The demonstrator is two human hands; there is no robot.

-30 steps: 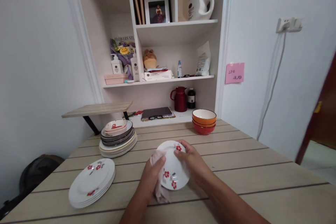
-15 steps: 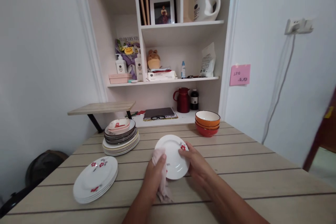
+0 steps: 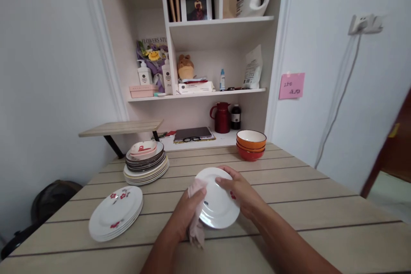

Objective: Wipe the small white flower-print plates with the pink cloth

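A white plate with small red flowers is held tilted above the wooden table, between both hands. My left hand is closed on a pale pink cloth pressed against the plate's left edge, thumb on the front. The cloth's lower end hangs below the plate. My right hand grips the plate at its upper right rim, thumb on the face and fingers behind, hidden. To the left lies a stack of matching flowered plates.
Behind that stack stands a taller pile of dark- and yellow-rimmed plates topped with small pink dishes. Orange and red bowls are nested at the back right. A red jug and a laptop sit under the shelves.
The flowered plate has turned clockwise in my hands, its red flower moving down the right side. My right hand now reaches further over the top rim. The view has shifted slightly.
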